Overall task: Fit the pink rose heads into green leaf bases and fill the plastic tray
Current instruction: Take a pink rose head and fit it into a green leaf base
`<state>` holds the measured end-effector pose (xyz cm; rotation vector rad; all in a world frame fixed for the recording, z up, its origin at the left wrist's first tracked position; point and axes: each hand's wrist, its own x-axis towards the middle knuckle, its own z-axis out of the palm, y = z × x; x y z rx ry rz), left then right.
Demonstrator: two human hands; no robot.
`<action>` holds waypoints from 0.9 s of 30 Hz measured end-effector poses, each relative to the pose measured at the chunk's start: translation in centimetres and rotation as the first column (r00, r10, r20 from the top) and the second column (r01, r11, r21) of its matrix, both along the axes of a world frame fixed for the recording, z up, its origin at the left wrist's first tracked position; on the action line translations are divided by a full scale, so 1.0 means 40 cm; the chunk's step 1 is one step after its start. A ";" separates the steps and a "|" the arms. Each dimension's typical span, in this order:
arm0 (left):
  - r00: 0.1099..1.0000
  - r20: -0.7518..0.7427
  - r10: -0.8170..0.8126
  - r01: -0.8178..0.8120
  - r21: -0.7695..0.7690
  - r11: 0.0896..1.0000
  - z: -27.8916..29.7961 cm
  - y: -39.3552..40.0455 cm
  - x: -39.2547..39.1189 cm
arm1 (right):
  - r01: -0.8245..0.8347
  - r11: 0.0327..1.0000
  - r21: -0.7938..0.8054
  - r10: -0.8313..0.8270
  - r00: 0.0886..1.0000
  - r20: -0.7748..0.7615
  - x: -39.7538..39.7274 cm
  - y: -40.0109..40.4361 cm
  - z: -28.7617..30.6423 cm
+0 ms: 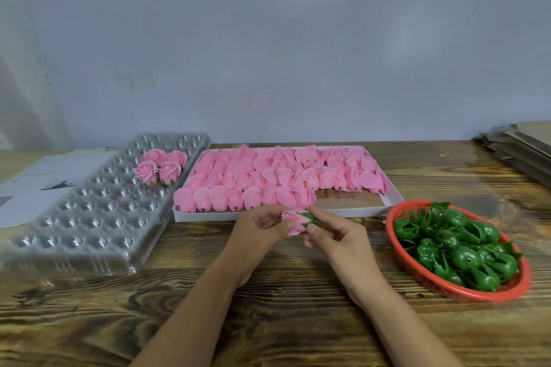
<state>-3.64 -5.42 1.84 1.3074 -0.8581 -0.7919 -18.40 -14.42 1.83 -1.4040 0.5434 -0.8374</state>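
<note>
The cardboard stack runs off the right edge; both hands hide part of the rose head.

A single wide-angle view was taken from the person's head, directed forward and slightly down across the wooden table toward the pale wall behind it. The two forearms were seen entering from the bottom edge, so the nearest part of the table lay directly beneath the camera. The clear plastic tray was framed at the left, the white box at the centre and the red basket at the right. Straight edges were bowed toward the frame's borders by the lens. No second view was supplied, so nothing was shared between views.
</note>
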 end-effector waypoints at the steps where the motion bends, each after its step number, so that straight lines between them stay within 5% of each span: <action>1: 1.000 0.004 -0.002 0.002 -0.002 1.000 -0.001 0.000 0.001 | -0.006 1.000 -0.002 0.006 1.000 0.003 0.000 0.000 -0.001; 7: 1.000 0.014 -0.005 0.005 -0.013 1.000 0.001 0.004 0.003 | -0.015 0.997 -0.073 0.013 0.999 -0.032 0.005 -0.006 -0.014; 13: 0.995 0.028 0.095 -0.093 -0.053 0.994 0.006 0.001 -0.005 | -0.071 0.900 -0.429 -0.039 0.969 -0.243 0.013 0.011 -0.031; 19: 0.971 0.227 0.070 -0.073 0.004 0.997 0.003 -0.004 -0.016 | -0.059 0.953 -0.298 -0.006 0.977 -0.213 0.019 0.008 -0.035; 27: 0.961 0.188 -0.204 0.196 0.060 0.979 0.007 0.006 -0.022 | -0.287 0.930 -0.229 0.238 0.947 -0.217 0.010 0.025 -0.013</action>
